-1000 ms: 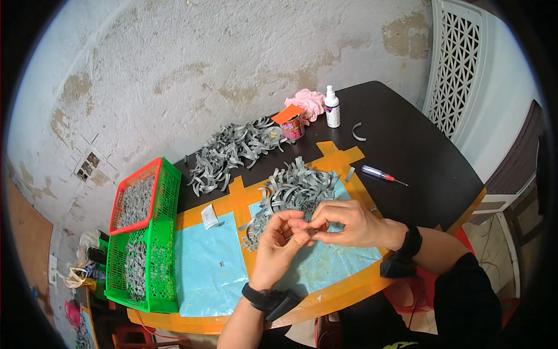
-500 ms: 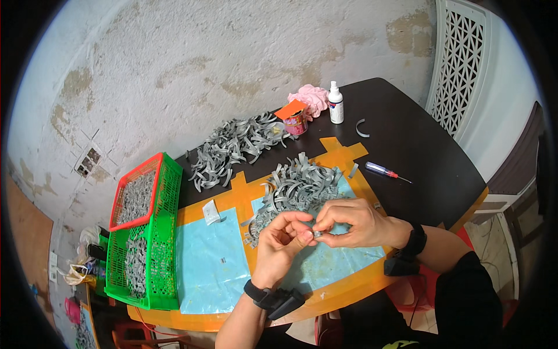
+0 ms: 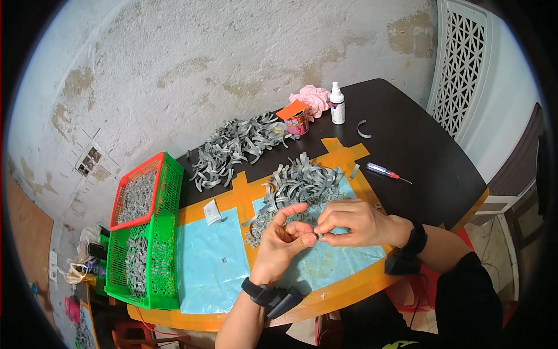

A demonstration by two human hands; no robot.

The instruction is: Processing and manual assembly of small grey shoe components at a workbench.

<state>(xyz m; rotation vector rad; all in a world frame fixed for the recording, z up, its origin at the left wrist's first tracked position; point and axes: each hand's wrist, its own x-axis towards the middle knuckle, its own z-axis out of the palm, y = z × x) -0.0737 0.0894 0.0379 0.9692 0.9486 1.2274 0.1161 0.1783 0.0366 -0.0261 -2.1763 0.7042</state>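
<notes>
In front of me, over the blue sheet, my two hands meet at a small grey piece. My right hand pinches it between thumb and fingers. My left hand has its thumb tip against the piece; the index finger is raised and the other fingers are curled. The fingers partly hide the piece, so its exact shape cannot be told. Just beyond my hands lies a heap of curved grey strips, with smaller grey pieces at its near left side.
On the left stands a green basket with a red-rimmed basket, both holding grey pieces. Farther back are another strip pile, a can, a pink cloth and a white spray bottle. A screwdriver lies right.
My left index finger has lifted away from the small grey piece and straightened upward. My right hand keeps its pinch in nearly the same place.
</notes>
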